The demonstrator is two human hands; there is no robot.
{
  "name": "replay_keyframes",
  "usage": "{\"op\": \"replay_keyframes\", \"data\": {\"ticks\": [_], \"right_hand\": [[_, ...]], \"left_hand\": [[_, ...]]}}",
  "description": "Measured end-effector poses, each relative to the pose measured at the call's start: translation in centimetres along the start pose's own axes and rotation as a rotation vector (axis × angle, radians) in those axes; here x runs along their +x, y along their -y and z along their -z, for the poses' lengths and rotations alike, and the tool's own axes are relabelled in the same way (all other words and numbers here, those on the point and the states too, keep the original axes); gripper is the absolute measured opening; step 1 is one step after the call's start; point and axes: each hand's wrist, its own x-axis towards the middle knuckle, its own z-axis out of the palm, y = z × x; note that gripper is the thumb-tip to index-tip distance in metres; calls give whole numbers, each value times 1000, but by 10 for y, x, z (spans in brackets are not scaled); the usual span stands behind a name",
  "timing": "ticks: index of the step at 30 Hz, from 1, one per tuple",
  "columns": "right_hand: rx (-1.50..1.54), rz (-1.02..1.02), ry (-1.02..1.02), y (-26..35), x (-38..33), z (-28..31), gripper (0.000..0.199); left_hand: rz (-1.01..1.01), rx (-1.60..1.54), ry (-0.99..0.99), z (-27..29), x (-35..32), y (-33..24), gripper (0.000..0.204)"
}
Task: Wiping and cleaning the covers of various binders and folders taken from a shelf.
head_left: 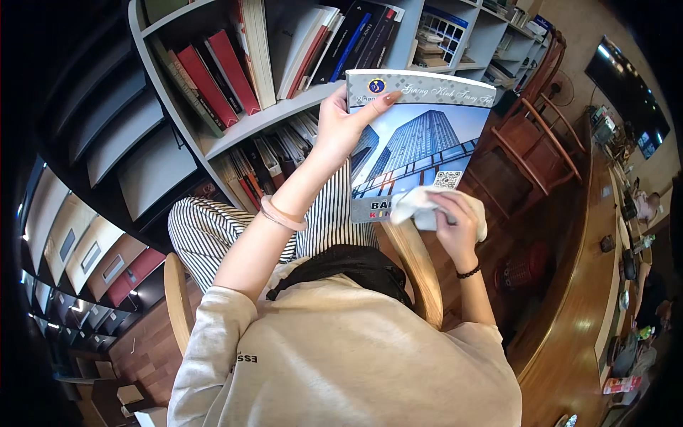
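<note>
My left hand (346, 119) grips a catalogue (427, 142) by its upper left edge, the thumb lying across the front cover. The cover shows glass towers under a blue sky, with a grey band along the top. It is held upright above my lap, tilted slightly. In my right hand (457, 222) is a white cloth (420, 206), bunched under the fingers and pressed against the lower right part of the cover. The cloth hides some of the cover's bottom edge.
Ahead stands a grey bookshelf (249, 124) with books (217, 75) above and folders (267, 160) below. A wooden armchair (530, 146) is at the far right, beside a long wooden counter (569, 313). My chair's wooden armrests (420, 274) flank me. Sample panels (89, 249) line the left.
</note>
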Motion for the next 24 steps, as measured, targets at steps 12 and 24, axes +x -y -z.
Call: {"op": "replay_keyframes", "data": {"ticks": [12, 24], "right_hand": [[-73, -145, 218, -25, -32, -12, 29], [55, -328, -212, -54, -18, -1, 25]], "left_hand": [[19, -24, -33, 8, 10, 6, 37], [99, -69, -59, 13, 3, -3, 36]]}}
